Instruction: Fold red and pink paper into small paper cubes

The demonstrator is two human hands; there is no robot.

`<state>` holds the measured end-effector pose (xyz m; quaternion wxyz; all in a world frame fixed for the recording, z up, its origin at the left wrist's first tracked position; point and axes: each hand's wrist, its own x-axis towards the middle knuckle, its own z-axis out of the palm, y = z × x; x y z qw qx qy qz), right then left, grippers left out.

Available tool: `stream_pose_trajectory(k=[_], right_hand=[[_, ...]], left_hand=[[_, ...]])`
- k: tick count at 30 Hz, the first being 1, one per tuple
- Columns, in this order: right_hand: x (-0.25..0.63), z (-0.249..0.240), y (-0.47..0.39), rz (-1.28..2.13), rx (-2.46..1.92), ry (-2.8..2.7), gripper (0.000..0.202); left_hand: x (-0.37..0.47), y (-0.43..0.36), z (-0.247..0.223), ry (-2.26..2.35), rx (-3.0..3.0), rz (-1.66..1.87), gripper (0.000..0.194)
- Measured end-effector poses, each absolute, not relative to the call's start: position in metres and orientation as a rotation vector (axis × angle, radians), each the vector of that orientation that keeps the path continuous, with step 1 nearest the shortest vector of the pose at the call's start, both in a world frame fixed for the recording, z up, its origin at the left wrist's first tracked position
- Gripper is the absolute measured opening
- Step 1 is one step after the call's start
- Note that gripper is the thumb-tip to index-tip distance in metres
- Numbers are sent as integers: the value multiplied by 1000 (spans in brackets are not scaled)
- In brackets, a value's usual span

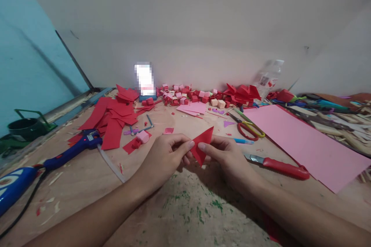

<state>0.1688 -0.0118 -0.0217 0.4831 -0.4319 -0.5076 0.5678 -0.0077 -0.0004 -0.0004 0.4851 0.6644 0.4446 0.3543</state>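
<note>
Between my two hands is a folded piece of red paper [203,141], pointed at its upper right and lower ends. My left hand [174,149] pinches its left edge with the thumb on top. From the other side my right hand [224,150] grips it, thumb pressed on the near face. Fingers behind the paper are partly hidden. Just right of my right hand lie a red-handled knife [285,166] and a blue pen [243,141]. Left of my hands, a small pink paper cube [142,137] rests on a red scrap.
Red paper strips [111,117] and a blue glue gun [89,139] lie at left. Many small paper cubes [185,94] line the wall near a lit phone [145,80]. Scissors [249,128], a pink sheet [307,142], a plastic bottle [269,79] and wood strips [333,123] occupy the right.
</note>
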Motion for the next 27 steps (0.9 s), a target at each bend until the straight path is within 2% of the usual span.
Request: stream_pose_trajectory(k=[5, 13, 27], right_hand=[[169, -23, -11, 1359, -1086, -1249, 24], [167, -22, -12, 1445, -1072, -1190, 26], [170, -21, -13, 1440, -1083, -1181, 30]], left_hand=[[-9, -2, 1, 1058, 1702, 828, 26], [-11, 0, 1, 1119, 1974, 792, 35], [-10, -3, 1, 1116, 1997, 742, 35]])
